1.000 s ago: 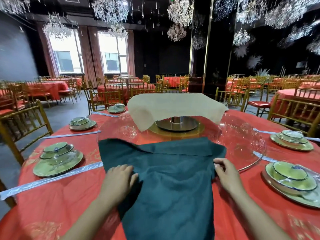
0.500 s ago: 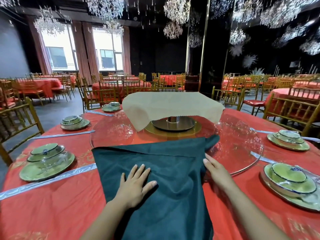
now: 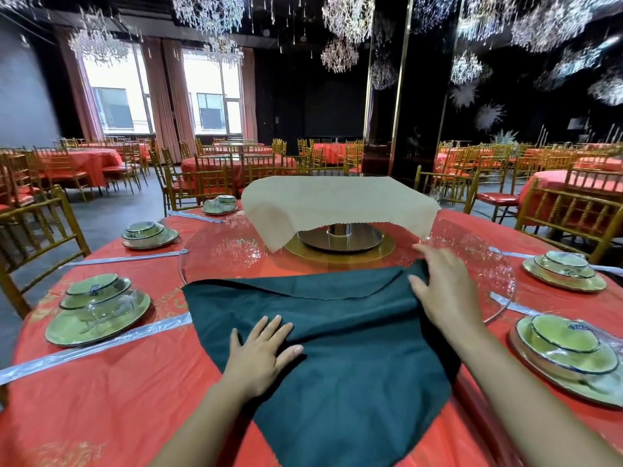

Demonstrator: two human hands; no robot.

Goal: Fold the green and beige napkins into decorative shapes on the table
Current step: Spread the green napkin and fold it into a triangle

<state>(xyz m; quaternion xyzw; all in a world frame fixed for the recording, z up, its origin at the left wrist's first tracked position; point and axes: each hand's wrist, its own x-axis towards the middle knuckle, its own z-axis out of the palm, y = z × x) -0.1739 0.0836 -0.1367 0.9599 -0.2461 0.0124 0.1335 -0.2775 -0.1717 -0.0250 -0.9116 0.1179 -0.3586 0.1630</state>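
fingers (image 3: pixel 273 326) of the left hand (image 3: pixel 263 355) lie straight and spread, palm down, pressing flat on the green napkin (image 3: pixel 354 358) near its middle and holding nothing. at 2 o'clock from it, the right hand (image 3: pixel 441 294) lies palm down over the napkin's far right corner, where the cloth rises into a small peak under the fingers. the thumb rests on top of the fabric. the hand is blurred, so i cannot tell whether it pinches the cloth or only lies on it.

the green napkin lies spread on the worktop (image 3: pixel 101 399) directly in front of the person, its near corner pointing to 6 o'clock at the bottom edge of the view. its far edge is folded back toward the person in a shallow flap, and that edge overlaps the rim of the glass turntable (image 3: pixel 229 257).

at 12 o'clock from the hands, the beige napkin (image 3: pixel 337 203) hangs draped over something raised at the turntable's centre, its corners drooping. a round metal base (image 3: pixel 340 239) shows beneath it.

the worktop wears a red cloth. green plate-and-bowl settings stand around it: at 9 o'clock (image 3: pixel 97 311), at 10 o'clock (image 3: pixel 150 234), at 11 o'clock (image 3: pixel 220 204), at 2 o'clock (image 3: pixel 564 271) and at 3 o'clock (image 3: pixel 569 352). a clear-wrapped strip (image 3: pixel 94 348) lies beside the 9 o'clock setting, touching the napkin's left edge.

gold chairs (image 3: pixel 33 237) ring the worktop, with more red-covered tables behind.
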